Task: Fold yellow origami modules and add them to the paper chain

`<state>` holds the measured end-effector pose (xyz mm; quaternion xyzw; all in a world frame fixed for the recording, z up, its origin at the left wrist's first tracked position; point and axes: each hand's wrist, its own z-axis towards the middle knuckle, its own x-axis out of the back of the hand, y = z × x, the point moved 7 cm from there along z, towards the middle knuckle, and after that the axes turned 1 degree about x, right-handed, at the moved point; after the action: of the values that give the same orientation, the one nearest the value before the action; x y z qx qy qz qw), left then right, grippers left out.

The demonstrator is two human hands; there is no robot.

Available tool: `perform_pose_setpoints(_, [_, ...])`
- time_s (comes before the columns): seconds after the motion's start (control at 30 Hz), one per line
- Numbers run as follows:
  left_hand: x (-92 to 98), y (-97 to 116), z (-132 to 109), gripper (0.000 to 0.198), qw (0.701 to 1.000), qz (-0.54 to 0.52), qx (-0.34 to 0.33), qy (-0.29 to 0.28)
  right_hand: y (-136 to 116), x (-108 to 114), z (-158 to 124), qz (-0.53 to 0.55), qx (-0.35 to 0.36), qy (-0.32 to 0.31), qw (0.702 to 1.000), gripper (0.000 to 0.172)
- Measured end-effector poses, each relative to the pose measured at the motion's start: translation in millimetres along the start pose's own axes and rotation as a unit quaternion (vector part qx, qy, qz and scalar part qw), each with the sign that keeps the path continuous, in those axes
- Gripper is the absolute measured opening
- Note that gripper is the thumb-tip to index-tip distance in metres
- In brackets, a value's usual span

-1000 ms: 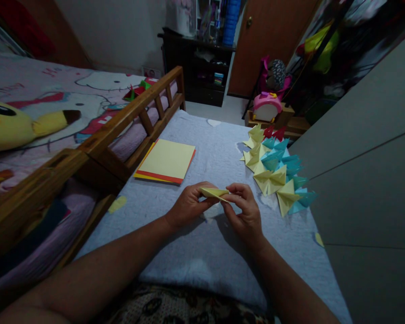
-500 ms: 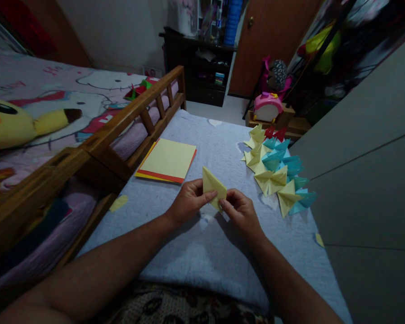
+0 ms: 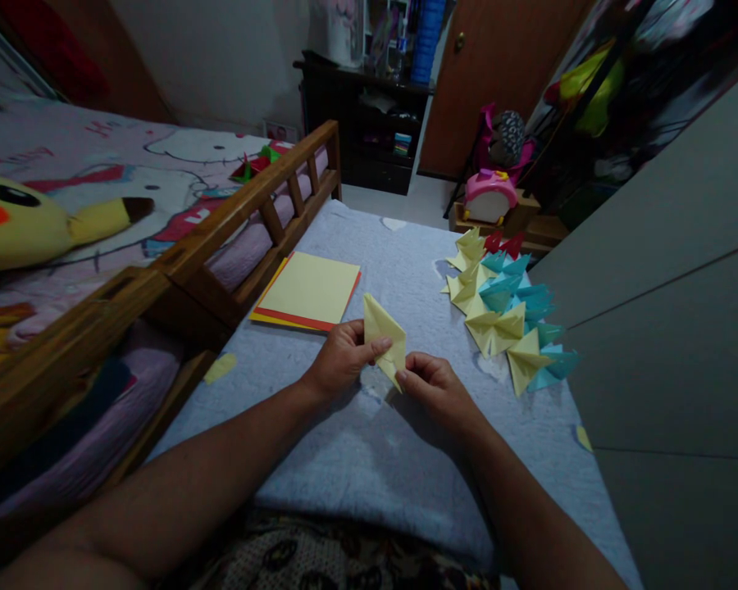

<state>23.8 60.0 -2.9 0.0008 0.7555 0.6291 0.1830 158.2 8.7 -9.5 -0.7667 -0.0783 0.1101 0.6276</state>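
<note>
A folded piece of pale yellow origami paper (image 3: 384, 324), roughly diamond-shaped, is held up over the bed in front of me. My left hand (image 3: 345, 358) grips its left side, thumb across the front and fingers behind. My right hand (image 3: 434, 383) pinches its lower right edge near the bottom point. Beyond my left hand lies a stack of square paper sheets (image 3: 311, 287), pale yellow on top with orange and darker yellow edges showing below. To the right stand rows of folded origami pieces in yellow (image 3: 497, 328), blue (image 3: 532, 301) and red (image 3: 512, 244).
A light blue sheet (image 3: 399, 459) covers the surface under my hands. A wooden rail (image 3: 252, 197) runs along the left, with another bed and a yellow plush toy (image 3: 37, 221) beyond it. A pale cabinet (image 3: 676, 352) borders the right side. A pink toy case (image 3: 490, 195) stands past the far end.
My right hand has slid down to the paper's lower point. The folded paper has shifted slightly left and turned more upright, still in my left hand.
</note>
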Motion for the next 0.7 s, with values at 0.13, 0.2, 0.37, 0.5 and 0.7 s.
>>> perform_pose_setpoints(0.13, [0.5, -2, 3, 0.034, 0.999, -0.031, 0.010, 0.004, -1, 3, -2, -0.025, -0.017, -0.031, 0.999, 0.036])
perform_pose_setpoints(0.2, [1.6, -4, 4, 0.034, 0.999, -0.031, 0.012, 0.005, -1, 5, -3, -0.042, -0.034, -0.061, 0.997, 0.038])
perform_pose_setpoints(0.37, [-3.5, -12, 3, 0.037, 0.998, 0.000, 0.037, -0.042, -6, 18, 0, -0.002, -0.006, -0.018, 1.000, 0.040])
perform_pose_setpoints(0.5, [-18.3, -15, -3, 0.038, 0.991, 0.029, 0.047, -0.121, -9, 19, 4, 0.019, 0.034, 0.026, 0.999, 0.040])
perform_pose_setpoints(0.7, [-24.8, -15, -6, 0.036, 0.984, 0.054, 0.057, -0.162, -4, 17, 4, 0.024, 0.041, 0.051, 0.998, 0.035])
